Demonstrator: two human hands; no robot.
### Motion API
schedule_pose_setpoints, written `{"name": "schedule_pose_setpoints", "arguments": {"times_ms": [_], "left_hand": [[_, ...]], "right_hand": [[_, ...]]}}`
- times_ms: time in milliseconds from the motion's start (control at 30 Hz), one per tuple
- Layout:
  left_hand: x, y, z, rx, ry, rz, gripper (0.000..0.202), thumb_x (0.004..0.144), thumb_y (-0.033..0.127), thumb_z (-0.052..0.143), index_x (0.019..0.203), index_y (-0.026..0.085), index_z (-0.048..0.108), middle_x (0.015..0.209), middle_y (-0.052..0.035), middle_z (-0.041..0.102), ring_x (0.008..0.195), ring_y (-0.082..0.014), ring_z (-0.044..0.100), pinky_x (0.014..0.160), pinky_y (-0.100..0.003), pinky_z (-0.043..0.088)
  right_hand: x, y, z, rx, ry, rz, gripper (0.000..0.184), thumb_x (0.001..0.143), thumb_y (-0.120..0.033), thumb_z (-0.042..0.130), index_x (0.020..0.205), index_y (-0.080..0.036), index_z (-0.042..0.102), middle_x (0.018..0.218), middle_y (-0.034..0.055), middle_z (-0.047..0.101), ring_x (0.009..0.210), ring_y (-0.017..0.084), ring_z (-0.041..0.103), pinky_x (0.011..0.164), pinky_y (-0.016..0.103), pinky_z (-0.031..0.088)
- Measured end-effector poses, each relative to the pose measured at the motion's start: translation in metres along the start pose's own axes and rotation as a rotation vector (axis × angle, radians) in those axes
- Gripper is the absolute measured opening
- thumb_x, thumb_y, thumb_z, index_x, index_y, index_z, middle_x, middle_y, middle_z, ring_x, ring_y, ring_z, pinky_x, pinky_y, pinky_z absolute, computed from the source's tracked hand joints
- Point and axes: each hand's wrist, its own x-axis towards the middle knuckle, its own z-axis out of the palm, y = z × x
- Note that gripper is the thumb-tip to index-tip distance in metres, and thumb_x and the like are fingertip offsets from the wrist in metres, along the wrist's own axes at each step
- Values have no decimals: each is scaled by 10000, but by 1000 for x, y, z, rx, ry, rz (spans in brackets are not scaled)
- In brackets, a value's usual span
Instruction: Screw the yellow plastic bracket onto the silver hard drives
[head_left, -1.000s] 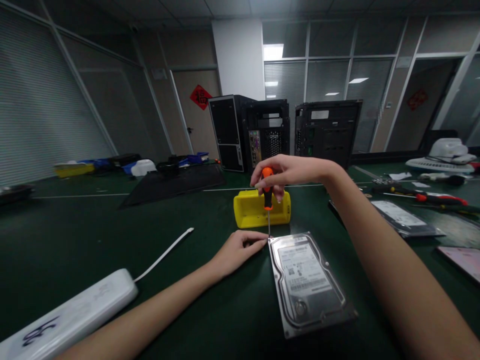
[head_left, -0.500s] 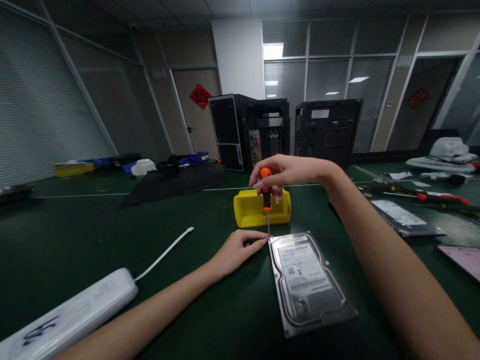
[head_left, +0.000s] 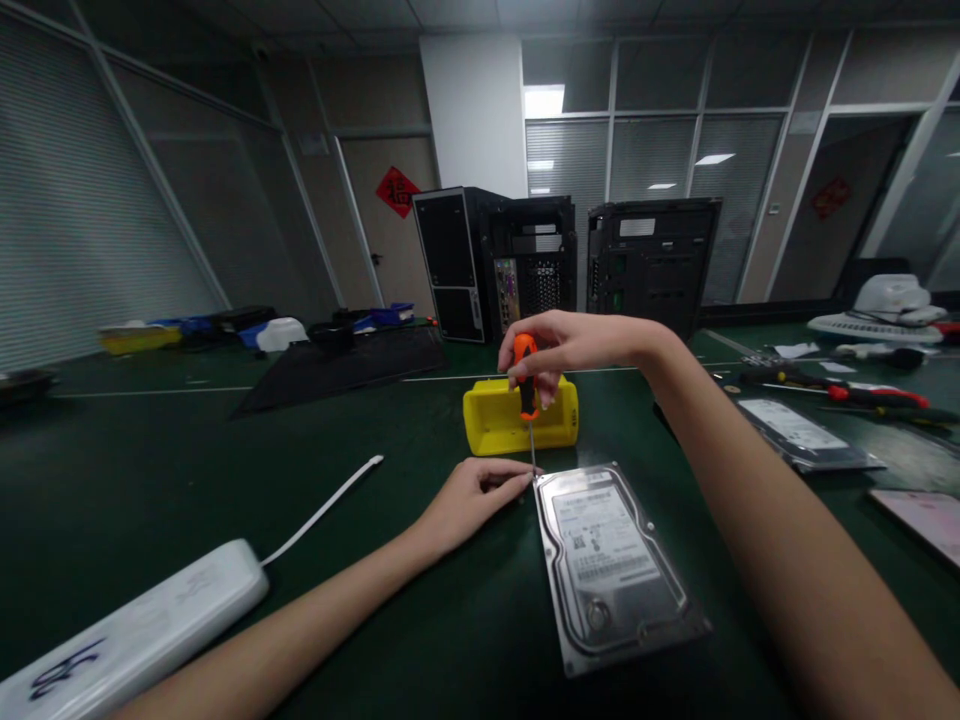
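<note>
A silver hard drive [head_left: 611,560] lies flat on the green table in front of me. My right hand [head_left: 570,350] is closed round the orange handle of a small screwdriver [head_left: 527,385], held upright with its tip at the drive's far left corner. My left hand [head_left: 472,500] rests on the table beside that corner, fingers curled, fingertips touching the drive's edge near the screwdriver tip. A yellow plastic bin [head_left: 517,420] stands just behind the drive.
A white power strip [head_left: 127,630] with its cable lies at the near left. Two black computer cases [head_left: 570,260] stand at the back. More drives [head_left: 802,435] and red-handled tools [head_left: 870,395] lie to the right. A black panel [head_left: 345,365] lies at the back left.
The screwdriver and my right hand have shifted very slightly left. My left hand and the drive stay where they were.
</note>
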Motion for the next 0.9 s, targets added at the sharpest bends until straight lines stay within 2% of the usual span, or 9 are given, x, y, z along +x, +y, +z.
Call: {"name": "schedule_pose_setpoints", "arguments": {"times_ms": [133, 367, 633, 900], "left_hand": [[2, 1, 2, 78, 44, 11, 340, 794, 424, 535, 1001, 188, 666, 987, -41, 674, 887, -207, 600, 774, -281, 450], [8, -1, 5, 195, 90, 60, 331, 824, 447, 482, 916, 206, 688, 848, -16, 692, 706, -168, 601, 635, -242, 435], [8, 1, 7, 252, 131, 70, 321, 822, 439, 482, 901, 211, 694, 835, -9, 700, 674, -168, 603, 615, -233, 426], [7, 2, 8, 259, 149, 77, 301, 825, 424, 479, 900, 227, 694, 871, -6, 701, 783, -189, 629, 669, -239, 448]], "right_hand": [[1, -1, -1, -20, -7, 8, 184, 793, -161, 536, 970, -121, 507, 781, 34, 631, 617, 86, 622, 578, 197, 515], [3, 0, -3, -51, -27, -50, 176, 804, -167, 515, 969, -110, 495, 764, 15, 589, 580, 91, 618, 577, 236, 532], [3, -6, 0, -61, -7, -6, 161, 818, -127, 489, 978, -113, 488, 772, 19, 613, 585, 79, 616, 570, 205, 534], [6, -4, 2, -47, 0, -5, 161, 813, -127, 499, 972, -123, 480, 771, 13, 608, 574, 82, 617, 567, 210, 542]]}}
